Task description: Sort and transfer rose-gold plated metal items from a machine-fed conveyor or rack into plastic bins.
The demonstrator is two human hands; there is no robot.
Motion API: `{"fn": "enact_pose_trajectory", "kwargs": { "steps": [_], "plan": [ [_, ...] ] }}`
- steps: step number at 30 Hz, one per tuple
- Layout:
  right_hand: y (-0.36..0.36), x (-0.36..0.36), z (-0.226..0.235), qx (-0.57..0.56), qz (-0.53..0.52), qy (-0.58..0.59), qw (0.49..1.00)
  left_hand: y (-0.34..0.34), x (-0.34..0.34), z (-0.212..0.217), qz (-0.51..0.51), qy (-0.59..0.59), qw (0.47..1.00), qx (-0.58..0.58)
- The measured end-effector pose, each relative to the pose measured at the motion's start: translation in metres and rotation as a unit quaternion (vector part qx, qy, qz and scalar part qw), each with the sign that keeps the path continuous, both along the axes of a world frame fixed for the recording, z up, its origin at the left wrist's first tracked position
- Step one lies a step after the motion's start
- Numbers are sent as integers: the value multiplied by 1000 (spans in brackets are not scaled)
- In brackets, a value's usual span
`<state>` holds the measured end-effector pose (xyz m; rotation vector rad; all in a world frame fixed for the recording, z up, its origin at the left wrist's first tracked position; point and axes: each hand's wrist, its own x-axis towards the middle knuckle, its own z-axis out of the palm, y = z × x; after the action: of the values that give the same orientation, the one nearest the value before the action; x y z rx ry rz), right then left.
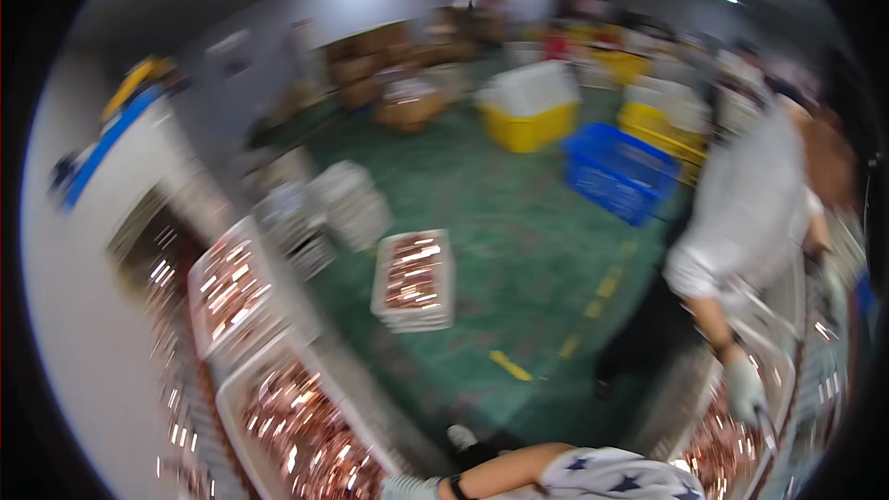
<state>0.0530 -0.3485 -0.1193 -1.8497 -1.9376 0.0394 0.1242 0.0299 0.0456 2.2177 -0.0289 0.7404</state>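
The picture is smeared by motion. A bare forearm with a dark band at the wrist and a white sleeve with dark stars comes in at the lower edge; I take it as my right arm. My right hand (412,488), in a pale knit glove, is beside the near end of a white bin (231,398). Its fingers are cut off by the lower edge, so whether they hold anything is hidden. Shiny copper-coloured pieces (306,426) fill that bin; their kind is too blurred to tell. My left hand is out of view.
A second white bin (197,306) of copper-coloured pieces adjoins the first. A shallow white crate (448,301) of them stands on the green floor. At right, a co-worker (750,204) reaches a gloved hand over another bin. A blue crate (616,176) and yellow crate (528,127) stand farther back.
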Motion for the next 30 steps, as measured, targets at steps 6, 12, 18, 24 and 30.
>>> {"fn": "enact_pose_trajectory", "kwargs": {
  "steps": [6,12,18,24,30],
  "plan": [
    [7,-16,-36,205,-64,-8,977,-84,168,-56,-209,35,976,-48],
    [2,-16,-39,224,-87,-7,971,-68,149,-85,-211,96,970,-69],
    [15,-19,-58,134,-94,-31,986,-56,102,-80,-177,149,969,-88],
    [8,-26,-57,132,-116,0,984,-52,70,-71,-146,169,968,-113],
    [3,-30,-53,146,-143,-35,978,-49,55,-57,-121,163,968,-149]
  ]
}}
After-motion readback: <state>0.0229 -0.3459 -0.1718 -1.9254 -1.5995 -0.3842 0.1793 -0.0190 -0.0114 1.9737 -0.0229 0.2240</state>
